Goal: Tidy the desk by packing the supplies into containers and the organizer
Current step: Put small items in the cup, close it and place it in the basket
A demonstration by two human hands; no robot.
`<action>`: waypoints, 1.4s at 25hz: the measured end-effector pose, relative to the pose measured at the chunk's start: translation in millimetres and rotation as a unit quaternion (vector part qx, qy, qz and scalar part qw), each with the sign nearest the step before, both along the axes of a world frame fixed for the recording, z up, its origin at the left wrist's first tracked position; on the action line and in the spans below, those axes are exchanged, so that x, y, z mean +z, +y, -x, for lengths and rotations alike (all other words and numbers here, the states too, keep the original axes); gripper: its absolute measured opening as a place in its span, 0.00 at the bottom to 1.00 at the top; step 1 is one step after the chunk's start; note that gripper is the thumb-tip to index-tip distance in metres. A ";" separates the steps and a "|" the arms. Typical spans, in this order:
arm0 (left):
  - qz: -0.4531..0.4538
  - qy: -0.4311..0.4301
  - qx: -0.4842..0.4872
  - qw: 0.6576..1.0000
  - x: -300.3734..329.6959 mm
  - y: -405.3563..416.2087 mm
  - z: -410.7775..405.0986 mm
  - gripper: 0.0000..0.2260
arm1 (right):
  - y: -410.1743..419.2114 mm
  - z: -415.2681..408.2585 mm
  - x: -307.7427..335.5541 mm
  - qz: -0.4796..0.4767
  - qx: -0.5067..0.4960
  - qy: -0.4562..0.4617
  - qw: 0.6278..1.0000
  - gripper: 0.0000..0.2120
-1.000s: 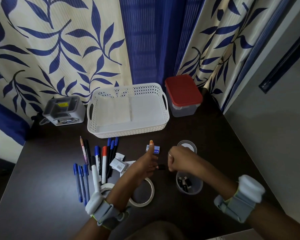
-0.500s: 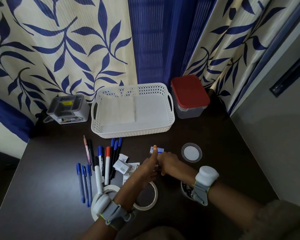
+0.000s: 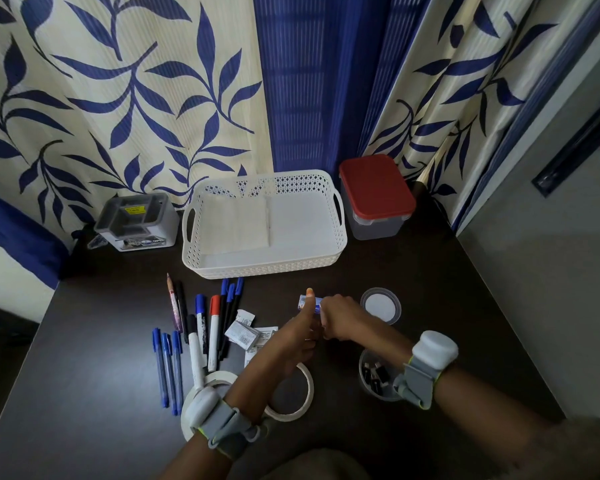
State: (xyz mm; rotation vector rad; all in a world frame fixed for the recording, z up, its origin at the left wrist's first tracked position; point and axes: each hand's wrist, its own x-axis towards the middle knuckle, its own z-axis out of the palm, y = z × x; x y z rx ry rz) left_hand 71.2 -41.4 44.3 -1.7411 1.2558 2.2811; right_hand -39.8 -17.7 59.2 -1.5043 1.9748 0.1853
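My left hand [image 3: 297, 337] is over the middle of the dark desk [image 3: 447, 299], fingers curled and thumb up. My right hand [image 3: 342, 317] meets it from the right, its curled fingertips pinching at what the left hand holds. That small item is hidden between the hands. A clear cup [image 3: 373, 381] with black binder clips stands under my right wrist, and its round lid [image 3: 380, 305] lies beyond it. A small blue-and-white box [image 3: 303, 301] sits just behind my left thumb.
Pens and markers [image 3: 201, 334] lie in a row at the left, with small packets [image 3: 243, 332] and two tape rolls [image 3: 291, 396] nearby. At the back stand a grey organizer [image 3: 136, 221], a white basket [image 3: 338, 244] and a red-lidded container [image 3: 376, 192]. Curtains hang behind.
My right hand left the cup and came back to my left hand, where it has stayed. A black binder clip showed at the left fingers earlier and is hidden now.
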 end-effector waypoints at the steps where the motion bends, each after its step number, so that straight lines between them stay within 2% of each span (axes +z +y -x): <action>1: -0.001 0.011 -0.001 1.000 0.2 0.1 0.7 0.27 | 1.9 3.2 6.8 0.006 -0.012 -0.015 1.000 0.10; 6: -0.020 0.068 -0.041 0.997 17.2 6.8 7.8 0.28 | 22.7 27.5 42.9 0.047 -0.043 -0.069 0.996 0.04; 8: -0.017 0.068 -0.047 0.996 23.3 9.2 10.3 0.29 | 34.3 35.7 56.8 0.052 -0.053 -0.083 0.994 0.06; 11: -0.018 0.058 -0.072 0.995 31.2 14.6 13.2 0.37 | 54.0 44.0 71.6 0.042 -0.089 -0.103 0.990 0.07; 15: -0.038 0.076 -0.082 0.993 44.1 25.1 18.5 0.38 | 76.6 46.6 78.9 0.005 -0.079 -0.089 0.993 0.07; 18: -0.040 0.082 -0.088 0.992 44.4 28.5 20.2 0.38 | 89.2 36.8 63.4 -0.040 -0.038 -0.047 0.997 0.10; 21: -0.040 0.077 -0.085 0.993 42.2 29.4 18.1 0.38 | 87.5 20.1 40.0 -0.102 -0.040 -0.005 0.994 0.13; 24: -0.038 0.069 -0.075 0.994 39.7 26.2 13.7 0.38 | 71.2 6.8 29.3 -0.305 -0.046 0.040 0.950 0.19; 25: -0.036 0.066 -0.066 0.995 38.3 22.7 11.6 0.38 | 67.4 3.9 25.5 -0.331 -0.042 0.046 0.942 0.18; 27: -0.030 0.059 -0.043 0.997 34.6 14.1 6.6 0.38 | 64.9 0.2 22.1 -0.338 -0.027 0.049 0.939 0.14; 30: -0.023 0.045 -0.024 0.998 29.9 5.7 0.9 0.38 | 63.7 2.9 13.7 -0.321 -0.024 0.065 0.945 0.14; 33: -0.028 0.042 -0.025 0.998 27.1 3.8 2.3 0.38 | 63.9 6.3 11.6 -0.312 0.003 0.059 0.948 0.19; 35: -0.033 0.040 -0.027 0.998 26.4 3.0 7.2 0.39 | 65.0 9.3 13.4 -0.266 0.023 0.058 0.962 0.21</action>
